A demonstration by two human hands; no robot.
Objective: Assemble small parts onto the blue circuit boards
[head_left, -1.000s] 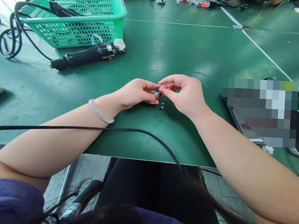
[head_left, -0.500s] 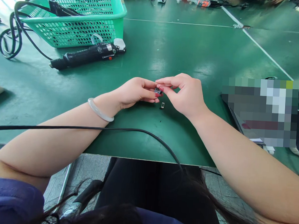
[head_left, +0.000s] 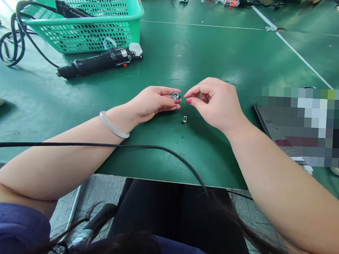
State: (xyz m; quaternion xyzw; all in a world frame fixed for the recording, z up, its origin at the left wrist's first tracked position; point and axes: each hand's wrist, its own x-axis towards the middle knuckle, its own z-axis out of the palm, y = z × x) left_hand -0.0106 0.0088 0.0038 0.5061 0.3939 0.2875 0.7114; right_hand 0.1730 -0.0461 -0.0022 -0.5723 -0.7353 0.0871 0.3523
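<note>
My left hand [head_left: 156,101] holds a small circuit board [head_left: 175,96] between thumb and fingers, its patterned face turned up. My right hand [head_left: 212,101] is just to the right, a short gap from the board. Its thumb and index fingertips are drawn together; whatever is between them, if anything, is too small to make out. Below the hands, a tiny light rectangular frame with a dark end [head_left: 184,119] lies on the green table. A smaller dark speck [head_left: 182,137] lies nearer the table's front edge.
A green plastic basket [head_left: 86,22] stands at the back left. In front of it lies a black corded power screwdriver [head_left: 99,62]. A black cable [head_left: 145,146] crosses over my left forearm. At the right is a blurred-out flat dark object [head_left: 294,129] on the table [head_left: 167,161].
My right hand has pulled away from the circuit board, to the right and slightly up. The board now shows more of its face in my left hand.
</note>
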